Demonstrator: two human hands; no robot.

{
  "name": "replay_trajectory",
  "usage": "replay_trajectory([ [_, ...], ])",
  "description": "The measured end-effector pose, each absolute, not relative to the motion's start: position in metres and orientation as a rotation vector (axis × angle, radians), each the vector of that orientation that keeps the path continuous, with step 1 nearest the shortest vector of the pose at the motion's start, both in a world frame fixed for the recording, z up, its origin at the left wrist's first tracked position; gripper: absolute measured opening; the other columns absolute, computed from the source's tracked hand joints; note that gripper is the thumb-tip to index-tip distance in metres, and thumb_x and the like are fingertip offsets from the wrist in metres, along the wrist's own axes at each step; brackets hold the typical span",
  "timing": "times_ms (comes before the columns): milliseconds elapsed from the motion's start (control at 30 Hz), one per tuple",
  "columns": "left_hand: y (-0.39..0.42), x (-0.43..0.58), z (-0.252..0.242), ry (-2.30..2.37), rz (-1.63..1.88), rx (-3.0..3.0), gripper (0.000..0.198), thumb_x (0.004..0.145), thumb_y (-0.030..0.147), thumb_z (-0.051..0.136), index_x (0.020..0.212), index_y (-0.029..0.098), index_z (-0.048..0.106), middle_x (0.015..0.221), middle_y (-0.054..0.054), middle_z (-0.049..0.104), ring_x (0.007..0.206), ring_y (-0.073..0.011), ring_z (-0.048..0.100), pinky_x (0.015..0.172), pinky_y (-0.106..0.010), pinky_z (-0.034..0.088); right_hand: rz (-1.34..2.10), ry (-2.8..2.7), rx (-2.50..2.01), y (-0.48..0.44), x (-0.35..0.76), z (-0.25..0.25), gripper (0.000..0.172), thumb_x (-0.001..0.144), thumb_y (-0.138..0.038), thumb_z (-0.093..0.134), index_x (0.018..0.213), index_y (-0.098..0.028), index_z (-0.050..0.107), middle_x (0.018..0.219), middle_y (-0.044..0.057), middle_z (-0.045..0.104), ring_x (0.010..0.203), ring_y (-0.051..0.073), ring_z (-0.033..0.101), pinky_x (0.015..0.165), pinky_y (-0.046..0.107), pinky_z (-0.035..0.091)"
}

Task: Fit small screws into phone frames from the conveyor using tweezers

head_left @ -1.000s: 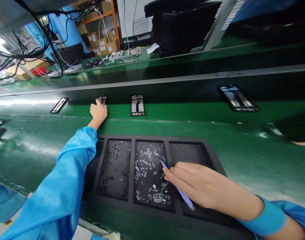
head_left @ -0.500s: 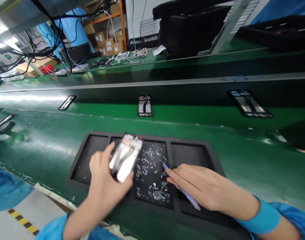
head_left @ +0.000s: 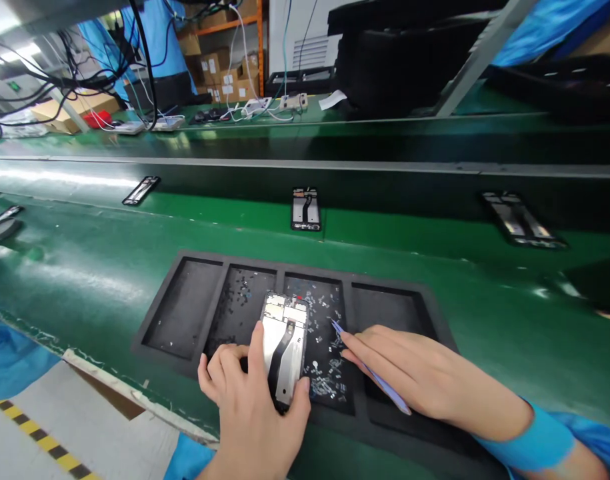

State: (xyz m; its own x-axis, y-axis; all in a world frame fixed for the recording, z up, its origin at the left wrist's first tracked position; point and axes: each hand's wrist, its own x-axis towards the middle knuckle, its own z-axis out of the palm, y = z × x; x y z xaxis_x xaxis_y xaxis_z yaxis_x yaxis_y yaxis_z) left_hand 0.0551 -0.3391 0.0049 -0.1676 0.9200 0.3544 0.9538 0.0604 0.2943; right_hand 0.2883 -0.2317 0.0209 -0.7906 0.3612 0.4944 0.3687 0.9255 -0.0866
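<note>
My left hand (head_left: 257, 400) grips an opened phone frame (head_left: 286, 340) by its lower sides, silver with a dark ribbon cable. The frame is held over the middle of a black tray (head_left: 279, 263) and hides part of two compartments. My right hand (head_left: 409, 370) pinches purple tweezers (head_left: 385, 387), their tips over the small parts (head_left: 327, 383) scattered in a middle compartment. Darker small pieces (head_left: 242, 288) lie in the compartment to the left of it.
Three phone frames lie along the strip behind the tray: one at left (head_left: 141, 191), one at centre (head_left: 305, 209), one at right (head_left: 522, 220). Cables (head_left: 149, 67) hang at upper left. Power strips (head_left: 257, 107) sit on the back shelf (head_left: 209, 137).
My left hand has moved right with the phone frame and now holds it more upright and steady. Dark pieces in the left-middle compartment have come into view. The camera view has shifted slightly.
</note>
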Motion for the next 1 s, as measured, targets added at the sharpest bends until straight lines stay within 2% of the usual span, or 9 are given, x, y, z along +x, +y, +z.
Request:
replay_trajectory([
  [167,-0.346,0.052,0.004,-2.086,-0.966,-2.057,0.049,0.091,0.027,0.062,0.138,0.016,0.050,0.131,-0.020,0.044,0.125,-0.0396,0.043,0.104,-0.072,0.036,0.032,-2.570,-0.493,-0.229,0.286,0.026,0.036,0.099,-0.011,0.053,0.135,-0.012,0.057,0.082,0.008,0.071,0.076,0.020,0.068,0.070,0.032,0.060],
  [333,-0.352,0.045,-0.001,-1.860,-1.109,-2.322,0.037,0.089,0.020,0.059,0.126,0.016,0.061,0.134,-0.021,0.048,0.137,-0.0433,0.040,0.109,-0.073,0.032,0.101,-2.603,-0.524,-0.228,0.287,0.029,0.036,0.101,-0.010,0.049,0.136,-0.013,0.056,0.082,0.008,0.071,0.074,0.019,0.067,0.068,0.030,0.059],
  [467,-0.349,0.032,-0.006,-1.385,-0.979,-2.621,0.035,0.086,0.028,0.062,0.118,0.013,0.067,0.128,-0.020,0.053,0.139,-0.0486,0.040,0.107,-0.073,0.037,0.150,-2.589,-0.573,-0.228,0.287,0.029,0.037,0.102,-0.012,0.048,0.139,-0.014,0.055,0.084,0.008,0.071,0.075,0.019,0.067,0.067,0.029,0.059],
  [667,-0.330,0.020,0.003,-0.955,-0.635,-2.668,0.044,0.087,0.040,0.062,0.122,0.015,0.067,0.127,-0.018,0.063,0.130,-0.0435,0.054,0.108,-0.059,0.045,0.162,-2.564,-0.580,-0.227,0.282,0.024,0.032,0.101,-0.011,0.049,0.133,-0.010,0.057,0.082,0.009,0.070,0.071,0.019,0.066,0.064,0.030,0.058],
  [800,-0.321,0.022,-0.005,-0.890,-0.632,-2.653,0.043,0.088,0.041,0.061,0.122,0.015,0.066,0.123,-0.016,0.067,0.121,-0.0385,0.063,0.107,-0.056,0.048,0.345,-2.381,-0.809,-0.224,0.284,0.030,0.021,0.100,-0.013,0.054,0.117,-0.017,0.064,0.092,0.007,0.074,0.077,0.017,0.070,0.067,0.026,0.059],
  [867,-0.320,0.023,-0.012,-0.903,-0.721,-2.631,0.036,0.088,0.035,0.064,0.118,0.017,0.066,0.119,-0.015,0.068,0.118,-0.0362,0.065,0.107,-0.056,0.049,0.421,-2.230,-0.986,-0.221,0.281,0.043,0.013,0.100,-0.020,0.057,0.098,-0.021,0.070,0.090,0.005,0.076,0.077,0.016,0.073,0.068,0.025,0.060],
  [933,-0.321,0.023,-0.018,-0.925,-0.772,-2.600,0.033,0.089,0.032,0.066,0.120,0.020,0.065,0.118,-0.013,0.068,0.119,-0.0354,0.065,0.108,-0.057,0.048,0.535,-2.067,-1.161,-0.216,0.272,0.058,0.030,0.101,-0.030,0.055,0.076,-0.022,0.069,0.081,0.004,0.074,0.073,0.017,0.073,0.065,0.025,0.060],
  [1000,-0.322,0.021,-0.020,-0.953,-0.752,-2.578,0.035,0.092,0.032,0.066,0.126,0.024,0.063,0.122,-0.010,0.067,0.120,-0.0355,0.065,0.109,-0.059,0.046,0.737,-1.920,-1.291,-0.207,0.255,0.069,0.042,0.102,-0.039,0.052,0.067,-0.022,0.066,0.070,0.003,0.069,0.062,0.015,0.069,0.057,0.024,0.058],
])
